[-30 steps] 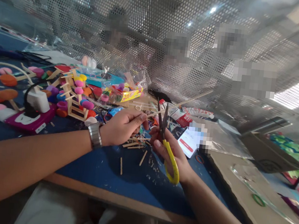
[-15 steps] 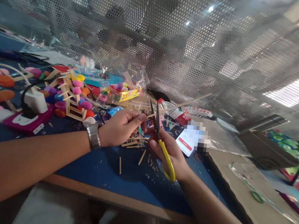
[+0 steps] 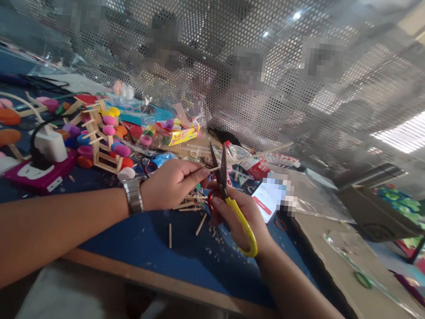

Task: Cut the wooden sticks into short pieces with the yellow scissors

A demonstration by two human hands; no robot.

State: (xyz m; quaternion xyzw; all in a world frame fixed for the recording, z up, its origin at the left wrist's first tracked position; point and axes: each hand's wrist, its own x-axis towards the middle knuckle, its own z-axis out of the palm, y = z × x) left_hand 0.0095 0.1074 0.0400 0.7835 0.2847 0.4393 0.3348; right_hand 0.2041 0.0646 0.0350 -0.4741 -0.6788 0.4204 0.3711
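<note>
My left hand [image 3: 173, 181], with a metal watch on its wrist, pinches one end of a long thin wooden stick [image 3: 265, 152]. The stick slants up to the right, past the scissors. In my right hand [image 3: 242, 214] are yellow-handled scissors [image 3: 237, 214], their dark blades parted and pointing away from me. The stick crosses between the blades, close to my left fingertips. Below my hands, short cut stick pieces [image 3: 188, 206] and pale chips [image 3: 218, 247] lie on the blue tabletop [image 3: 130, 242].
At left stand a stick-built frame [image 3: 107, 160] with colourful clay lumps [image 3: 8, 116] around it, and a purple power strip [image 3: 42, 173]. A phone [image 3: 268, 196] lies right of my hands. A box [image 3: 375, 214] sits far right; a perforated metal screen [image 3: 211, 31] rises behind.
The long stick has tilted lower at its far end. The scissors have turned slightly, their blades shifting left and the yellow handle moving right. My left hand has hardly moved.
</note>
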